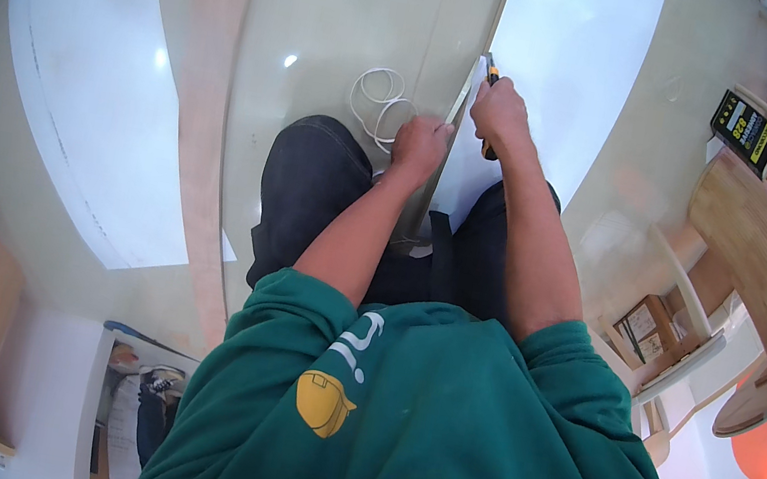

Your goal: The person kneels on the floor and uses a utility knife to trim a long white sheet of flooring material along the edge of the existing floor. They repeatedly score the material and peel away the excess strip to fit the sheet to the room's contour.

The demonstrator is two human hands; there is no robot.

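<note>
My right hand (503,112) is wrapped round a black and orange utility knife (491,73), its head pointing away from me. The knife is over the near left edge of a long white sheet (578,49), and its blade tip is too small to make out. My left hand (419,147) is closed, thumb forward, on a narrow white strip (458,102) that runs along that edge toward the knife. From beside the left hand, a thin white band (378,102) curls in loops on the floor. My knees are on either side of the sheet's near end.
To the left lie a long pale wooden plank (207,109) and another white sheet (96,49) on the beige floor (329,17). On the right are a black and yellow box (745,130) and wooden furniture (761,227). A shoe (162,383) shows at lower left.
</note>
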